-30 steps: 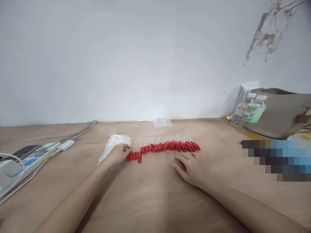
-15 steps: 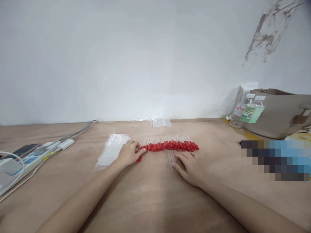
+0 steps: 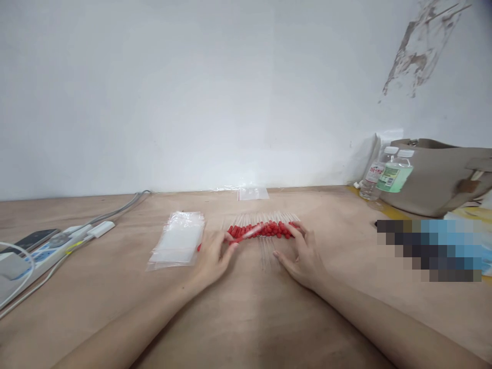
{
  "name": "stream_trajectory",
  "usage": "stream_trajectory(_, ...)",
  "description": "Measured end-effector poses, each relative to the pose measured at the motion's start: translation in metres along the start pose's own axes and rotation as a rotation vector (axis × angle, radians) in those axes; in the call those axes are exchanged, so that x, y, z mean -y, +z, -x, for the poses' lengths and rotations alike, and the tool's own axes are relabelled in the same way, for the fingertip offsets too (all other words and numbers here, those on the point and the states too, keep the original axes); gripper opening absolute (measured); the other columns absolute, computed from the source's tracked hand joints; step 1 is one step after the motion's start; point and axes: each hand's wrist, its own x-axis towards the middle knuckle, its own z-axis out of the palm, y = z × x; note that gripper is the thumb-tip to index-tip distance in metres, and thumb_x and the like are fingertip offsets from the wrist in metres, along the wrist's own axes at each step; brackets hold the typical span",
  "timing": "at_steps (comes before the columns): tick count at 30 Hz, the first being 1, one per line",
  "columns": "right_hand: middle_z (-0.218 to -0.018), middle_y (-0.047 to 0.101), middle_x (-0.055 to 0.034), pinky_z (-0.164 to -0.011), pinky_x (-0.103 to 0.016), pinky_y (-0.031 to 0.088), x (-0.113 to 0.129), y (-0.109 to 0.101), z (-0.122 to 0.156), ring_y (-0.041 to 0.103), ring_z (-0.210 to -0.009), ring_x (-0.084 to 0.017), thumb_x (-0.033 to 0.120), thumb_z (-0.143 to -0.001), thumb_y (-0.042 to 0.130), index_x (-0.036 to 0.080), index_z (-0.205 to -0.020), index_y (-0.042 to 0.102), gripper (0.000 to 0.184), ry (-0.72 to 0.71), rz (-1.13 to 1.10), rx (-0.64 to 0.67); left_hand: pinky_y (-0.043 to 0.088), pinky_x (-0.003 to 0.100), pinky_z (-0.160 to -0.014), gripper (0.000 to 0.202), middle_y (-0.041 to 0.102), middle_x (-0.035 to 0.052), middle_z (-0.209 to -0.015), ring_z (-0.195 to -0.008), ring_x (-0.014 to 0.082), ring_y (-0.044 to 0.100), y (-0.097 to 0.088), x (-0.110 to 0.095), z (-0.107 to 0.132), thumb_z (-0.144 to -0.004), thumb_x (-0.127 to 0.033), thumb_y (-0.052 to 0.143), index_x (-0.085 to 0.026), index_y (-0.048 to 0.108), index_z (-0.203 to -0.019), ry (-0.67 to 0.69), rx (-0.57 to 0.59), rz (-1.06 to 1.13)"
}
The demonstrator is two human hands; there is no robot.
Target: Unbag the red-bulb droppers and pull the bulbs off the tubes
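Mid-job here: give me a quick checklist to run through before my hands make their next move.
1. Left hand has a grip: ok, thumb and fingers pinch one red-bulbed dropper, blurred.
2. Right hand holding nothing: ok, fingers spread at the right end of the row of red bulbs; contact there, cannot tell.
3. Stems all pointing one way: not ok, most point toward the wall, but some clear stems point toward the person.
4. Stack of plastic bags uncovered: ok, it lies flat left of the left hand.
5. Bottles away from the hands: ok, far right, beside the grey bag.
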Motion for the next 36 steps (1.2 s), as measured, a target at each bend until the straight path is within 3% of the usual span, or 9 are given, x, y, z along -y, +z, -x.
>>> stream_trajectory(2, -0.125, 0.039, -0.0154, -0.091, -0.042, 0.035, 0.000, -0.004, 0.000, 0.038, -0.115, -0.027, 0.041, -0.077, 0.055, 0.017, -0.128, 0.036, 0.060, -0.115, 0.035, 0.017, 0.036, 0.032, -0.072, 0.014, 0.057, 0.0016, -0.081, -0.077, 0.0173, 0.051, 0.009, -0.011, 0.005, -0.085, -0.032, 0.044, -0.019, 0.050, -0.082, 0.103, 0.046, 0.017)
stream_trajectory(5, -0.115, 0.053, -0.0096, -0.094, -0.044, 0.028, 0.002, -0.008, 0.000, 0.044, -0.109, -0.024, 0.040, -0.079, 0.053, 0.021, -0.122, 0.045, 0.047, -0.287, 0.061, 0.134, 0.034, 0.032, -0.071, 0.013, 0.058, 0.0013, -0.077, -0.076, 0.0174, 0.051, 0.023, -0.020, 0.008, -0.084, -0.030, 0.048, -0.018, 0.050, -0.079, 0.191, 0.043, 0.021)
stream_trajectory(10, -0.093, 0.063, -0.0058, -0.091, -0.042, 0.025, 0.003, -0.001, 0.002, 0.053, -0.087, -0.017, 0.033, -0.085, 0.048, 0.020, -0.109, 0.055, 0.028, -0.298, 0.042, 0.166, 0.034, 0.031, -0.069, 0.013, 0.059, 0.0020, -0.077, -0.076, 0.0174, 0.051, 0.036, -0.021, 0.008, -0.083, -0.030, 0.050, -0.018, 0.052, -0.078, 0.260, -0.018, 0.009)
stream_trajectory(14, -0.074, 0.062, -0.0003, -0.088, -0.038, 0.026, 0.003, 0.004, 0.002, 0.051, -0.076, -0.014, 0.024, -0.085, 0.047, 0.023, -0.097, 0.060, 0.017, -0.327, 0.007, 0.163, 0.035, 0.032, -0.072, 0.012, 0.061, 0.0034, -0.084, -0.082, 0.0177, 0.051, 0.034, -0.023, 0.008, -0.082, -0.030, 0.051, -0.018, 0.055, -0.085, 0.284, -0.048, 0.007)
stream_trajectory(18, -0.067, 0.059, 0.0008, -0.086, -0.037, 0.025, 0.008, 0.004, 0.003, 0.048, -0.071, -0.013, 0.022, -0.085, 0.046, 0.022, -0.087, 0.062, 0.016, -0.333, -0.011, 0.180, 0.034, 0.035, -0.081, 0.021, 0.060, 0.0041, -0.099, -0.092, 0.0194, 0.050, 0.034, -0.027, 0.006, -0.081, -0.033, 0.054, -0.021, 0.057, -0.098, 0.391, -0.018, -0.020)
stream_trajectory(24, -0.057, 0.053, 0.0024, -0.080, -0.035, 0.026, 0.012, 0.001, 0.004, 0.042, -0.062, -0.011, 0.023, -0.084, 0.047, 0.020, -0.072, 0.061, 0.018, -0.393, -0.019, 0.170, 0.032, 0.036, -0.081, 0.013, 0.063, 0.0015, -0.083, -0.083, 0.0163, 0.050, 0.032, -0.031, 0.005, -0.085, -0.026, 0.048, -0.019, 0.059, -0.080, 0.481, 0.036, -0.064)
stream_trajectory(36, -0.056, 0.052, 0.0032, -0.076, -0.034, 0.027, 0.011, -0.010, 0.005, 0.038, -0.062, -0.011, 0.017, -0.083, 0.049, 0.018, -0.083, 0.060, 0.011, -0.546, 0.013, 0.083, 0.031, 0.037, -0.081, 0.022, 0.057, 0.0022, -0.076, -0.080, 0.0168, 0.045, 0.024, -0.031, 0.009, -0.088, -0.025, 0.040, -0.017, 0.055, -0.075, 0.485, 0.198, -0.047)
